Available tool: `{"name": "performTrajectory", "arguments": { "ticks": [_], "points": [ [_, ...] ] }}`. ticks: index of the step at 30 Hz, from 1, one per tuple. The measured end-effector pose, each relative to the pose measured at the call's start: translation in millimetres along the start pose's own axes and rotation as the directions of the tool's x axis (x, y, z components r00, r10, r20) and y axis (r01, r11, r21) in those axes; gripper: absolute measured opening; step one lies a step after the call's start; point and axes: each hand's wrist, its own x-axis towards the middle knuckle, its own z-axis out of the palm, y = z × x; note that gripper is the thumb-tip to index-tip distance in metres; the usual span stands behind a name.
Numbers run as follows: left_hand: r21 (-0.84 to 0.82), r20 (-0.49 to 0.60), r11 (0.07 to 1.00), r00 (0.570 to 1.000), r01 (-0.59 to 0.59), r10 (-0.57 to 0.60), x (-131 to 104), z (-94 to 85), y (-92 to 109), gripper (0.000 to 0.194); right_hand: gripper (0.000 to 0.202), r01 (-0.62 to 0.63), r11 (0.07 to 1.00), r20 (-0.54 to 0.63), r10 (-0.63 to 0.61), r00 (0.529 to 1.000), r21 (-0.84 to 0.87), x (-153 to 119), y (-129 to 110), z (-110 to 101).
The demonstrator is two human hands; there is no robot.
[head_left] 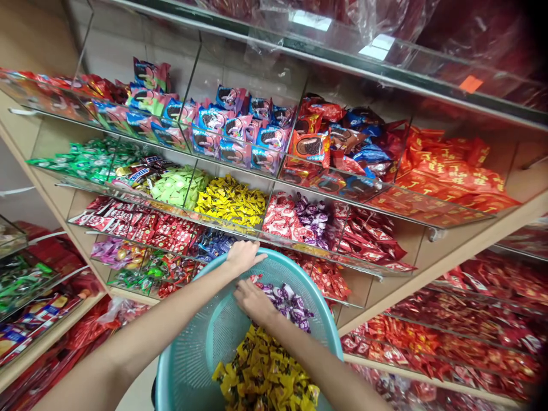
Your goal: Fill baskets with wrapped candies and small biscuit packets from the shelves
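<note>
A teal plastic basket (331, 311) with a perforated wall stands below the shelves, tilted in view. At its far rim my left hand (245, 257) is closed over the edge, thumb pointing right. Inside the basket, my right hand (254, 299) has its fingers curled downward; what lies under them is hidden. Right beside that hand are purple-and-white wrapped candies (291, 305), with a bit of red-and-white wrapper above the knuckles. A heap of yellow wrapped candies (265, 371) fills the near part of the basket, partly behind my right forearm.
Clear-fronted shelf bins hold yellow candies (233, 201), red-and-white candies (282, 217), purple candies (310, 214) and green candies (88, 160). Above them sit blue-and-pink cookie packs (231, 131) and orange-red packets (449, 165). The glass shelf edge (240, 228) runs just above my left hand.
</note>
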Motion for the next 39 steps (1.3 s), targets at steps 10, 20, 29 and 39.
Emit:
{"name": "performTrajectory", "arguments": {
  "ticks": [10, 20, 29, 39],
  "points": [
    [0.020, -0.029, 0.999, 0.999, -0.027, 0.028, 1, 1.4, -3, 0.056, 0.022, 0.144, 0.970, -0.082, -0.162, 0.983, -0.194, -1, -9, 11],
    [0.018, -0.032, 0.999, 0.999, -0.027, 0.027, 2, 2.0, -4, 0.056, 0.021, -0.070, 0.982, -0.125, 0.048, 0.991, -0.176, 7, -14, 17],
    [0.010, -0.014, 1.000, 1.000, -0.026, 0.026, 3, 3.5, -9, 0.054, 0.020, -0.036, 0.998, -0.374, 0.010, 0.927, -0.061, -37, 36, -120],
    [-0.015, -0.018, 1.000, 1.000, -0.020, 0.020, 2, 3.0, -10, 0.052, 0.028, -0.342, 0.894, -0.236, 0.413, 0.880, 0.290, -23, 159, -176]
  ]
}}
